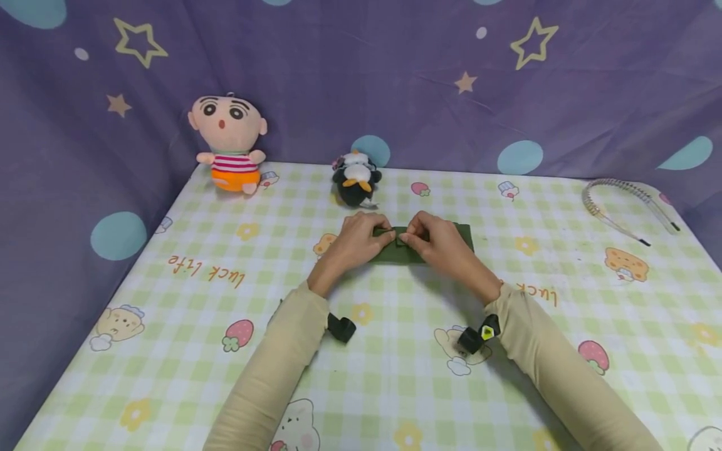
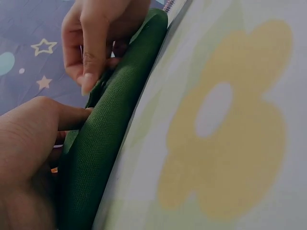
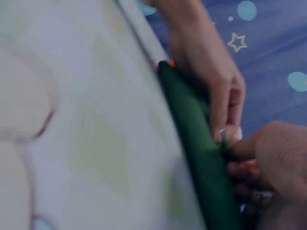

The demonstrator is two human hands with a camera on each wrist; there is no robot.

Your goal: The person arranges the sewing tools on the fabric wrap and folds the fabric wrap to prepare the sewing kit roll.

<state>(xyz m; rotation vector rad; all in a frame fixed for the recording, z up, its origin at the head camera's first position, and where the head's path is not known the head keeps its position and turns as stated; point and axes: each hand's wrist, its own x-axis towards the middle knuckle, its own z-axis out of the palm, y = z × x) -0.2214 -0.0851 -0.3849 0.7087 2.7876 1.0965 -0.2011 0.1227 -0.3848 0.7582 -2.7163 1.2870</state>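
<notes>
A dark green fabric pouch (image 1: pixel 395 255), long and flat, lies on the table under both hands. My left hand (image 1: pixel 361 237) pinches a small piece at the pouch's middle between thumb and index finger. Close beside it, my right hand (image 1: pixel 439 243) pinches the same small dark green piece from the other side. In the left wrist view, the pouch's woven side (image 2: pixel 108 124) faces the camera, and the thumbs nearly meet over its upper edge. The right wrist view is dim and blurred; there the fingers cover what they pinch.
A light green checked tablecloth (image 1: pixel 192 357) covers the table. At the back left sits a plush doll (image 1: pixel 228 141). Behind the hands lies a penguin plush (image 1: pixel 356 180). A clear headband (image 1: pixel 615 210) rests at the back right. A purple curtain (image 1: pixel 316 81) hangs behind the table.
</notes>
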